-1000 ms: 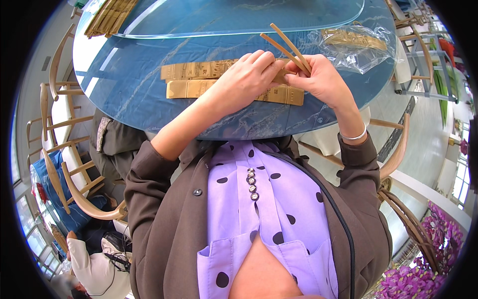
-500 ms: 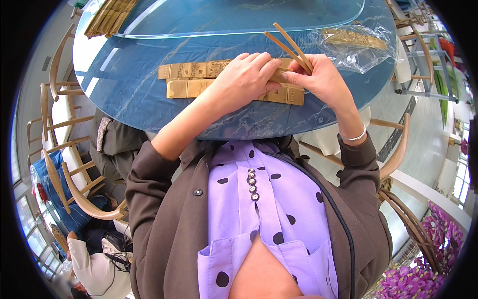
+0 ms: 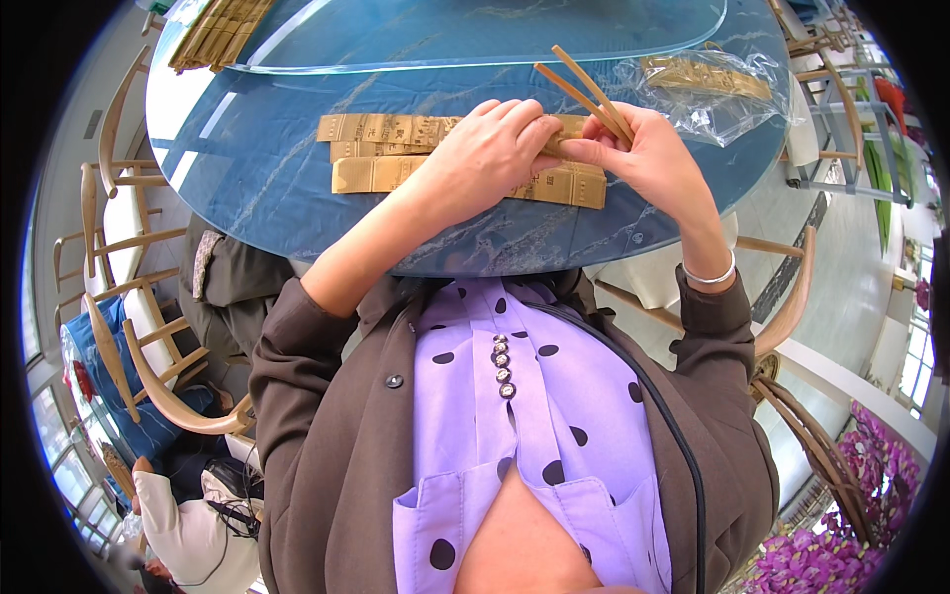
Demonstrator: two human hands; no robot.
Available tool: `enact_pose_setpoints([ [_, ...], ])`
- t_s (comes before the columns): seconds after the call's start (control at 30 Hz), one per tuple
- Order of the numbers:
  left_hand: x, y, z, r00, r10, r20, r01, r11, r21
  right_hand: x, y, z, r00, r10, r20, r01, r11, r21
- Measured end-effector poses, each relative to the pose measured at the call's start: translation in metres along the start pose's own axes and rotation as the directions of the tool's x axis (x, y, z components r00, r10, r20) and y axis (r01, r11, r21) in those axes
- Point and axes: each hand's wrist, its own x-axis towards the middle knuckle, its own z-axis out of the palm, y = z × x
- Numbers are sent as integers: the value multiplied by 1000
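Observation:
A pair of wooden chopsticks [image 3: 586,87] slants up and left from my right hand [image 3: 661,163], tucked between its thumb and fingers. My left hand [image 3: 485,153] is closed over a long gold-brown paper sleeve [image 3: 381,129], which sticks out to its left. The sleeve's right end lies between both hands, where my right thumb touches it. Beneath it, another similar sleeve [image 3: 346,150] shows along its edge. A further flat sleeve [image 3: 371,176] lies nearest me on the blue round table [image 3: 287,198]. My left fingertips are partly hidden.
A stack of gold-brown sleeves [image 3: 223,35] sits at the far left. At the right, a clear plastic bag [image 3: 708,84] holds more gold-brown sleeves. A raised glass disc [image 3: 475,59] covers the table's far part. Wooden chairs [image 3: 188,411] stand around.
The held sleeve has shifted slightly away from me, baring the edge of another sleeve under it. My right hand and the chopsticks have moved a little to the right.

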Motion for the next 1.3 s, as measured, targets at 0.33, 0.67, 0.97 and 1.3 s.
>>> enact_pose_setpoints([
  [0.33,-1,-2,-4,997,-71,-15,70,997,-32,-43,-7,-25,991,-81,-109,62,985,-160],
  [0.67,-2,-2,-4,996,-91,-18,89,994,-60,-49,-7,-19,969,-217,-120,177,944,-278],
  [0.97,-2,0,1,997,-78,-27,76,995,-63,-38,-2,-21,950,-310,36,295,854,-428],
  [1.3,-1,4,-2,999,-46,3,46,995,-91,-23,-10,-29,978,-8,209,77,944,-321],
])
